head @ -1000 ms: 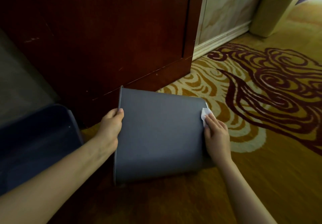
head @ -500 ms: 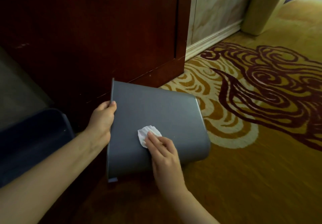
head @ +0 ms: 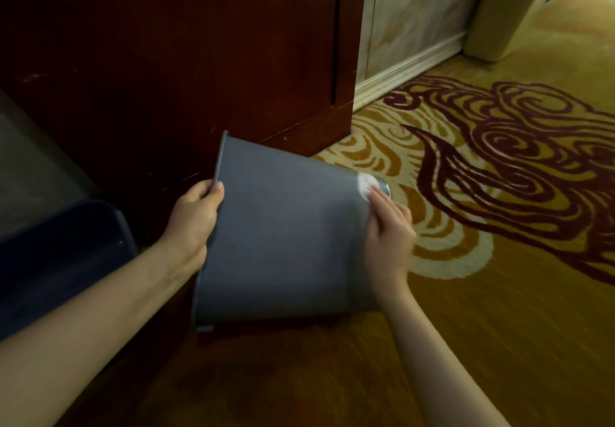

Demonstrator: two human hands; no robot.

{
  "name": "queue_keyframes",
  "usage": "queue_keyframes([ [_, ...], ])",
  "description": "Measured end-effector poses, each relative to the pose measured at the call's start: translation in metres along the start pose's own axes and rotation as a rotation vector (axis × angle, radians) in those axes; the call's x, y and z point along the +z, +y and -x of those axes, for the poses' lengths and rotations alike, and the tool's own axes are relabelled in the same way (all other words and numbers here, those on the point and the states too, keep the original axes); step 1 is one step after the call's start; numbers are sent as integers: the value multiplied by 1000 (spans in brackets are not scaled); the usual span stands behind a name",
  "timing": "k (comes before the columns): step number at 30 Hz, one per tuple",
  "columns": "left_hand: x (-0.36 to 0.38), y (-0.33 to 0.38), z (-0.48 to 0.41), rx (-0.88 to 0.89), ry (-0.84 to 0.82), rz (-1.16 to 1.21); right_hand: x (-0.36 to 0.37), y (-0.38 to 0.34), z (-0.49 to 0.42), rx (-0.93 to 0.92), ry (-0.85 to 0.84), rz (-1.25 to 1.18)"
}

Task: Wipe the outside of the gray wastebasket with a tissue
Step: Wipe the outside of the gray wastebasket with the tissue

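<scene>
**On carpet, basket tipped on side**

Near frame centre: gray wastebasket on its side on carpet, rim at 9 o'clock. Left hand gripping rim. Right hand, blurred, fingers pressing tissue onto wall by base, approx. 2 o'clock.

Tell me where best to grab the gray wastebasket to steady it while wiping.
Probably by the open rim, from the left. The gray wastebasket lies tipped on its side, rim edge exposed there, where the left hand has its grip, leaving the wall free for the tissue.
</scene>
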State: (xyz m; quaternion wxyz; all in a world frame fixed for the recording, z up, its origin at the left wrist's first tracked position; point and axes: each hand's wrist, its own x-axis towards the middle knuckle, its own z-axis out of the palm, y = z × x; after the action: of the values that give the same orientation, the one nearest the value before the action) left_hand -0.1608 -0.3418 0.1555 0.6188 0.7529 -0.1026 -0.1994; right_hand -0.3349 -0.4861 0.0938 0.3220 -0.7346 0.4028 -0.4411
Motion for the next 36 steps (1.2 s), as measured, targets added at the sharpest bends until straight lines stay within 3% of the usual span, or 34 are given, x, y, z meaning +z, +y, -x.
queue_keyframes([
  [2,0,1,3,30,-18,-2,17,-15,-13,-132,-116,41],
  [6,-1,-1,6,66,-30,-3,11,13,-21,-37,-105,57],
  [8,-1,-1,6,72,-14,11,-5,37,-13,134,-29,15],
  [11,-3,1,10,83,-31,14,-23,64,3,548,15,-102],
  [13,-9,8,13,124,-79,0,-31,64,6,638,62,-191],
  [19,-39,27,27,363,-299,-163,-40,-13,-21,180,155,-203],
  [28,-66,21,28,352,-478,-315,12,-94,-1,-297,-113,-101],
  [30,-81,21,20,328,-539,-373,12,-85,3,-298,-96,-52],
  [36,-126,22,3,186,-590,-586,-16,-17,27,103,17,-9],
])
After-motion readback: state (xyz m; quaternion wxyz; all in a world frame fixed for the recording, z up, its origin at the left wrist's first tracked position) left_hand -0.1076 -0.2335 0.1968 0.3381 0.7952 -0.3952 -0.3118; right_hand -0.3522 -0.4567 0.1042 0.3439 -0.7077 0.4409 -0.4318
